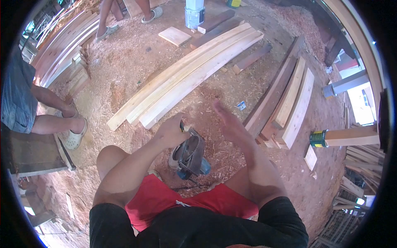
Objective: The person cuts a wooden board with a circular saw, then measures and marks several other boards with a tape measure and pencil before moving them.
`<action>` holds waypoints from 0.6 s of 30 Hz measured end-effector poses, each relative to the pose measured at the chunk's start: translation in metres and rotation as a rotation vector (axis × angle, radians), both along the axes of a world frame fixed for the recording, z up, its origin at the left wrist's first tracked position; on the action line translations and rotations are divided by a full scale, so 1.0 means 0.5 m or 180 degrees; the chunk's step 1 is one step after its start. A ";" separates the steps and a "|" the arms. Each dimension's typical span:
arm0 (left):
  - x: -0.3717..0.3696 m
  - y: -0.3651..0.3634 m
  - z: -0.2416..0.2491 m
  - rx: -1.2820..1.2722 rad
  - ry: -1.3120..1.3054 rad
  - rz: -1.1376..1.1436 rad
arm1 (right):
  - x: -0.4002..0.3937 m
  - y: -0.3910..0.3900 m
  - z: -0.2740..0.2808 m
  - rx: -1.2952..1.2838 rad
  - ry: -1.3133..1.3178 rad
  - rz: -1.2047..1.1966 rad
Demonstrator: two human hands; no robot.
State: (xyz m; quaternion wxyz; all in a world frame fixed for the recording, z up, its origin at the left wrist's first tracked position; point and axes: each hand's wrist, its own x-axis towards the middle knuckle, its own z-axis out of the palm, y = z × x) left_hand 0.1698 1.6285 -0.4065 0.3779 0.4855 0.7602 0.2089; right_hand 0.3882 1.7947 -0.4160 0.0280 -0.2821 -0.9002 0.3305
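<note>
My left hand (170, 131) is closed, with a small dark piece showing at its fingers; I cannot make out what it is. Just below it, between my legs, a handheld power tool (188, 155) with a dark toothed edge and blue parts rests on the shavings-covered ground. My right hand (226, 122) is held out to the right of the tool, fingers stretched and apart from it. Beyond both hands lie several long pale planks (186, 78), side by side.
More boards (295, 103) lie at the right, beside a dark beam (277, 82). A paint can (318, 139) surrounds a post's foot. At the left stands a person in clogs (77, 134); another person's feet (152, 15) show at the back. Stacked planks (68, 45) line the far left.
</note>
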 end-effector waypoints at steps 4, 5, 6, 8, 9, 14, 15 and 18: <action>-0.004 0.007 0.013 -0.0159 0.0011 -0.0146 | -0.004 -0.001 -0.004 -0.0009 -0.0039 0.0049; -0.005 0.007 0.010 -0.0131 0.0016 -0.0157 | -0.006 -0.001 0.001 -0.0079 -0.0057 0.0034; -0.006 0.007 0.003 -0.0103 0.0020 -0.0168 | -0.007 -0.003 0.009 -0.0149 -0.0077 0.0018; -0.006 0.006 0.002 -0.0087 0.0014 -0.0150 | -0.007 -0.002 0.011 -0.0209 -0.0099 0.0007; -0.005 0.006 0.007 -0.0097 0.0000 -0.0122 | -0.007 0.000 0.005 -0.0199 -0.0104 0.0008; -0.004 0.005 -0.007 0.0038 0.0062 -0.0080 | 0.002 0.010 -0.036 -0.0056 0.0083 0.0106; -0.003 0.006 -0.002 0.0023 0.0047 -0.0089 | 0.004 0.009 -0.038 -0.0042 0.0046 0.0134; -0.003 0.009 0.003 -0.0025 0.0017 -0.0102 | -0.001 0.002 -0.008 -0.0318 0.0033 0.0135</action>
